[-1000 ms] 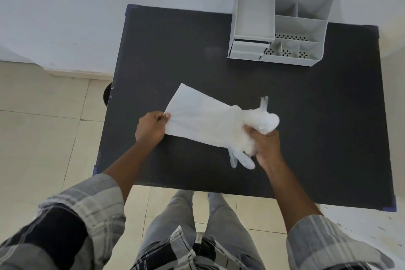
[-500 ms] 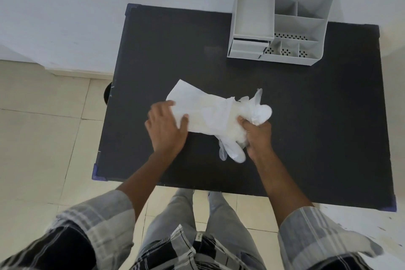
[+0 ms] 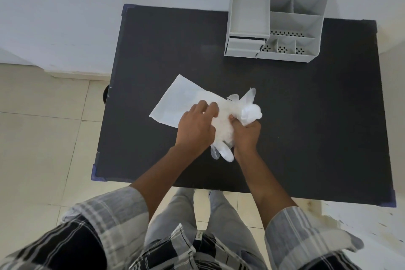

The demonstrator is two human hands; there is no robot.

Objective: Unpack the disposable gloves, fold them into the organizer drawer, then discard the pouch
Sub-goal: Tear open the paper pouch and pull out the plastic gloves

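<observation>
Black rectangular table (image 3: 306,116) with blue corner caps, set against a pale wall over beige floor tiles. Far right corner: grey plastic desk organizer (image 3: 278,19), several open compartments, small drawer at its front left. Near the middle: flat white pouch (image 3: 175,103), lying askew, crumpled translucent disposable gloves (image 3: 247,107) at its right end.

Both hands (image 3: 221,129) close together, fingers curled

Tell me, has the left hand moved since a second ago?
Yes. The left hand slid right along the pouch, from its far end toward the right hand.
</observation>
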